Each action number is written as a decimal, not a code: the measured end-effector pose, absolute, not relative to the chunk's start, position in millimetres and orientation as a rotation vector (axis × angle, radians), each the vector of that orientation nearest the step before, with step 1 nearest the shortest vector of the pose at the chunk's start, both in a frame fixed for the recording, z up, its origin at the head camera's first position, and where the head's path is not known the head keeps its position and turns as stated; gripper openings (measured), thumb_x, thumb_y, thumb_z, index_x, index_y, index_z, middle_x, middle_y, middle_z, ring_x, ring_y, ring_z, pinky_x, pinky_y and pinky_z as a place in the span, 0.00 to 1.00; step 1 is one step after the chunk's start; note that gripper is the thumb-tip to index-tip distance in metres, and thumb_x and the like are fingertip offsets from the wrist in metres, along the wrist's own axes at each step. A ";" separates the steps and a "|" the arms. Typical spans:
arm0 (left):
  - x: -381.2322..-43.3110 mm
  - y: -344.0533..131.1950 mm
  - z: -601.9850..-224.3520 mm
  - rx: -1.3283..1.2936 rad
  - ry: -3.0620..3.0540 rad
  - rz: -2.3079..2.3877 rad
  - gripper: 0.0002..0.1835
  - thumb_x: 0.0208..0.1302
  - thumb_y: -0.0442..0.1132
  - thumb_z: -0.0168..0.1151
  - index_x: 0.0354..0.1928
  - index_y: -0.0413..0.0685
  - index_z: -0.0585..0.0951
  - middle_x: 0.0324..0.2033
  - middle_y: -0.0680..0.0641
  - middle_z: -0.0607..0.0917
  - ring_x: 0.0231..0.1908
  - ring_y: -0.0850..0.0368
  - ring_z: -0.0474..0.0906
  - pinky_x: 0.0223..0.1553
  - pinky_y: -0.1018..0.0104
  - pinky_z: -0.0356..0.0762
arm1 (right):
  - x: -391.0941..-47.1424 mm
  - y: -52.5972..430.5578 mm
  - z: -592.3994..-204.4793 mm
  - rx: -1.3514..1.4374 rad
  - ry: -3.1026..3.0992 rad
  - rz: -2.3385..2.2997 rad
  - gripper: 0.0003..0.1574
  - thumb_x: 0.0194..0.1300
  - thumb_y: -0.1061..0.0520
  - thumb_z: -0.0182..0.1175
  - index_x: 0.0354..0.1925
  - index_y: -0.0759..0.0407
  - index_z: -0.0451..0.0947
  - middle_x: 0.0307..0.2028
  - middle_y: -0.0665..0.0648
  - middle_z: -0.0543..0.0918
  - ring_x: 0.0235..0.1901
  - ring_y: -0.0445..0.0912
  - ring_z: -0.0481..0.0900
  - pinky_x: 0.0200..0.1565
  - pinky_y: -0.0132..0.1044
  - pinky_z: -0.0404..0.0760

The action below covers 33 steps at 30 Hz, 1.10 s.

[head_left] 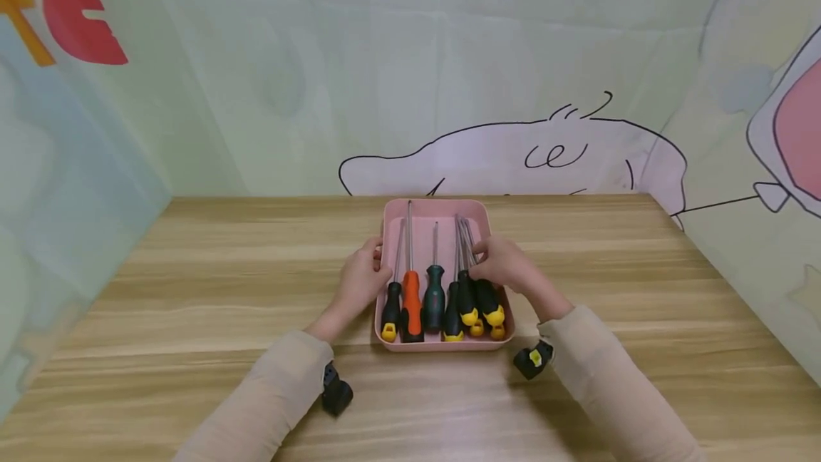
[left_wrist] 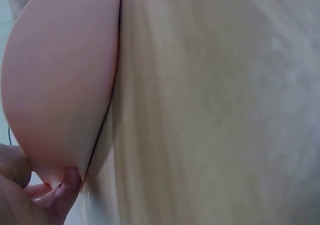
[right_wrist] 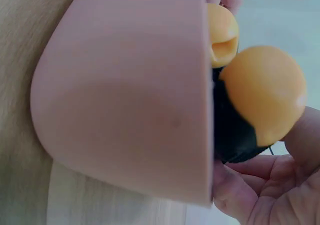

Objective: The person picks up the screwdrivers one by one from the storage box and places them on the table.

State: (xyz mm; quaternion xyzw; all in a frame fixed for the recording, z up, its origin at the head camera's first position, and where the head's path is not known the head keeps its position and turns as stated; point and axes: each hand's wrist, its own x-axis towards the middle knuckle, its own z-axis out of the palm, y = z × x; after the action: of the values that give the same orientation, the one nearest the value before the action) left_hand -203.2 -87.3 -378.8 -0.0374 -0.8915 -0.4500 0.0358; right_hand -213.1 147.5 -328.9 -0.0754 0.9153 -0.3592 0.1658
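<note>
A pink tray (head_left: 442,346) holds several screwdrivers with their handles toward me and shafts pointing away. My left hand (head_left: 362,273) grips the tray's left side, its fingertips against the outer wall in the left wrist view. Over the right side, my right hand (head_left: 507,266) pinches a black and yellow screwdriver (right_wrist: 265,95) by its handle, which sits above the rim in the right wrist view. More black and yellow screwdrivers lie close beside it. An orange screwdriver (head_left: 412,301) and a dark green screwdriver (head_left: 435,298) lie further left, with another black and yellow screwdriver (head_left: 391,309) along the left wall.
The tray stands on a wood-grain table (head_left: 224,291). Behind the table hangs a printed cloth backdrop (head_left: 398,77) with cartoon drawings, and it also runs along both sides. Each wrist carries a small black camera, one (head_left: 336,394) left and one (head_left: 532,360) right.
</note>
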 end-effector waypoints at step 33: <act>-203.8 -85.5 -379.1 -0.125 -2.731 -1.333 0.27 0.54 0.26 0.54 0.59 0.32 0.69 0.40 0.36 0.80 0.31 0.50 0.74 0.30 0.64 0.75 | -212.3 165.5 -328.4 -0.119 2.245 -1.413 0.33 0.62 0.67 0.55 0.64 0.72 0.59 0.44 0.64 0.72 0.40 0.50 0.72 0.51 0.45 0.75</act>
State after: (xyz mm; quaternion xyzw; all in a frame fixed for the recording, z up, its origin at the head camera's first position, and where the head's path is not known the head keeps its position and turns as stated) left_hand -203.8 -85.5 -379.1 -0.0412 -0.8967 -0.4378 0.0502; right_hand -212.3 165.5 -328.4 -0.0436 0.8206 -0.5165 0.2408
